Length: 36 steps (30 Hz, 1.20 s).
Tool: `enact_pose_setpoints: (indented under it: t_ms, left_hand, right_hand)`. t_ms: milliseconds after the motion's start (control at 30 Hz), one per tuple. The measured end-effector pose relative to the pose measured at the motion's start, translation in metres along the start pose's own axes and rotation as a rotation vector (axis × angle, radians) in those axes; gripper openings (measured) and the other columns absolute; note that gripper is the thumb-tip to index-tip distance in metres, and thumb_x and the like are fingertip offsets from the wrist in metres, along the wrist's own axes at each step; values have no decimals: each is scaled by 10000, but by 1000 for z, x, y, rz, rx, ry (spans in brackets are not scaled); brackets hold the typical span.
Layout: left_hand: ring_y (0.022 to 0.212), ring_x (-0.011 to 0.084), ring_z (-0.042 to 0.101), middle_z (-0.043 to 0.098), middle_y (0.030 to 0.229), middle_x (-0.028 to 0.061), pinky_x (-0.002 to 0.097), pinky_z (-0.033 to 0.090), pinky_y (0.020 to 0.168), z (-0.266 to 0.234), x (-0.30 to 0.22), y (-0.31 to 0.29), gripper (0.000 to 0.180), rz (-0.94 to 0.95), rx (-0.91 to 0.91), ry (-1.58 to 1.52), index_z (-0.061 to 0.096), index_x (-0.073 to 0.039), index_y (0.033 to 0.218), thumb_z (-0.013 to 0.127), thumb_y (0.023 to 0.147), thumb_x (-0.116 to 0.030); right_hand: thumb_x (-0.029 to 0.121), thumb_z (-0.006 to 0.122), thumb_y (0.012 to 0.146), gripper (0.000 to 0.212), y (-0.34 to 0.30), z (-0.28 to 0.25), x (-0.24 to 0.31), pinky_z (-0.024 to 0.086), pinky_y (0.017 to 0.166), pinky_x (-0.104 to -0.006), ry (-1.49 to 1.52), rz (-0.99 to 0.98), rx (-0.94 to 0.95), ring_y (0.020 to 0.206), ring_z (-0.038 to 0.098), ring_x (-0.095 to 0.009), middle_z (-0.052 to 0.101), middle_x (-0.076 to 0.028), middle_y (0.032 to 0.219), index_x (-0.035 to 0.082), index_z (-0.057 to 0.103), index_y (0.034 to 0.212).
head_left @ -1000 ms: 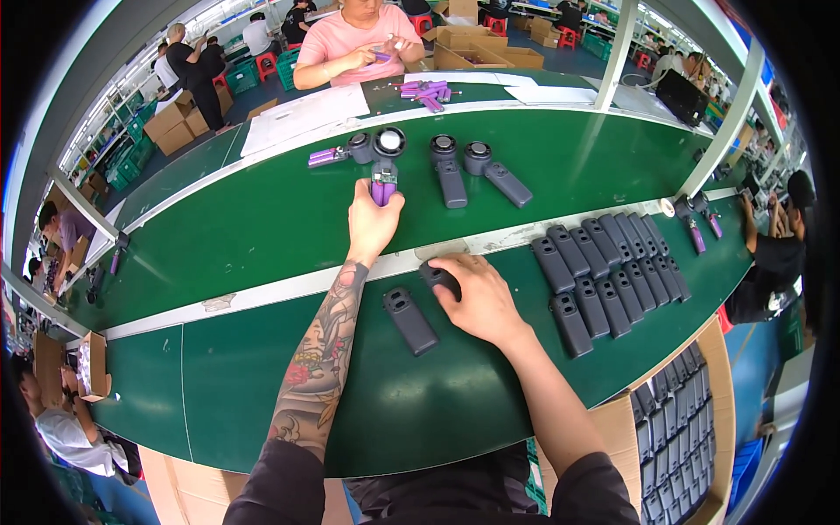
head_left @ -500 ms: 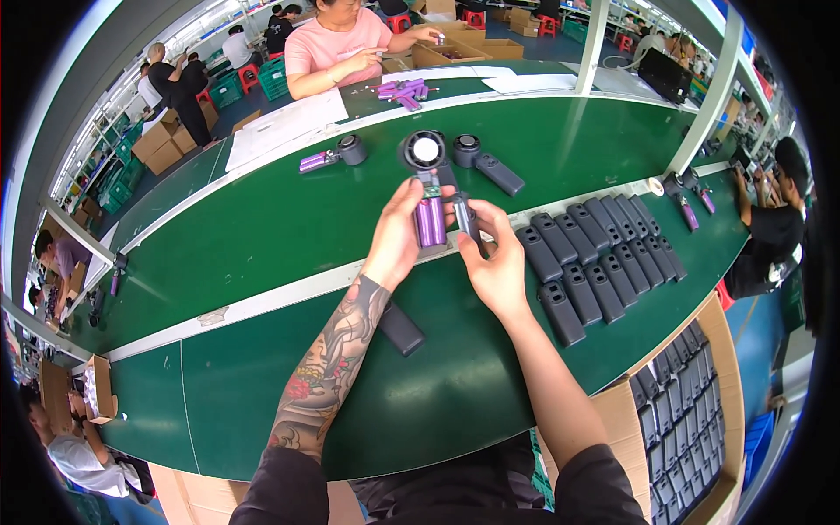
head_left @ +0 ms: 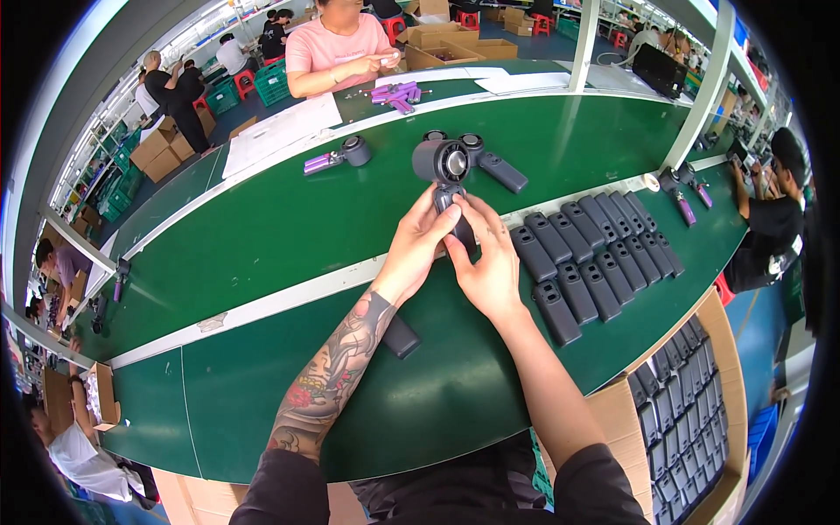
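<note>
Handheld fan [head_left: 448,179] is held up above the green counter [head_left: 262,227], long axis roughly vertical, round head on top, handle down between both hands. Left hand [head_left: 418,245] closed on handle's left side, right hand [head_left: 486,258] closed on its right, thumbs pressing the front. Dark covers [head_left: 586,262] lie in a row right of the hands.

Two rows of dark grey covers [head_left: 595,262] lie on the green table [head_left: 262,219] just right of the fingers. A single dark cover [head_left: 401,336] lies below them. Beyond the fingers rest a grey fan [head_left: 494,162] and, further left, a purple-handled fan [head_left: 337,157]. A cardboard box [head_left: 691,420] of more covers stands at lower right. White sheets [head_left: 280,131] lie at the far edge.
</note>
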<state>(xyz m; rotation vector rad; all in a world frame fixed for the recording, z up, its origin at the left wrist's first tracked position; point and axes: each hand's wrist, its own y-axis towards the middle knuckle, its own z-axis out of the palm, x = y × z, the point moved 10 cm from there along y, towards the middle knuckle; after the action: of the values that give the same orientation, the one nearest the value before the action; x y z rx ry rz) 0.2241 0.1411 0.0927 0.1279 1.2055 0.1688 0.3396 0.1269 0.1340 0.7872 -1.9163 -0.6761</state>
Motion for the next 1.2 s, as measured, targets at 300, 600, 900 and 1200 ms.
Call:
enact_pose_setpoints:
  t_ms: [300,600,900,1200]
  left_hand:
    - [1073,158,617,626,1257,129,310,518,897,0,0,-1,439,-48,52,161,463,-69,1448,571,1024,-105]
    - [908,157,630,660,1121,123,300,530,800,5,-3,4,441,244,139,545,495,-22,1373,647,977,-141]
    - [883,175,642,672,1038,126,316,541,812,2,-9,-3,369,130,27,485,555,8,1252,647,981,-225]
    - [912,206,660,683,976,128,311,522,855,-111,-25,8,294,117,-381,362,598,18,1205,521,1032,-206]
  right_hand:
    - [-62,642,809,727,-11,29,-49,551,803,-334,728,466,123,1142,645,-250,588,-108,1384,154,467,1481]
    - [-107,591,816,718,-9,15,-31,542,824,-359,365,277,137,995,683,-278,683,-143,1243,116,458,1485]
    - [-79,573,838,578,-11,17,-23,557,718,-363,450,379,112,811,701,-279,702,-161,1080,58,506,1396]
    - [163,634,926,332,-44,66,-56,489,621,-259,1757,1151,234,712,577,-164,610,-108,853,-11,572,1203]
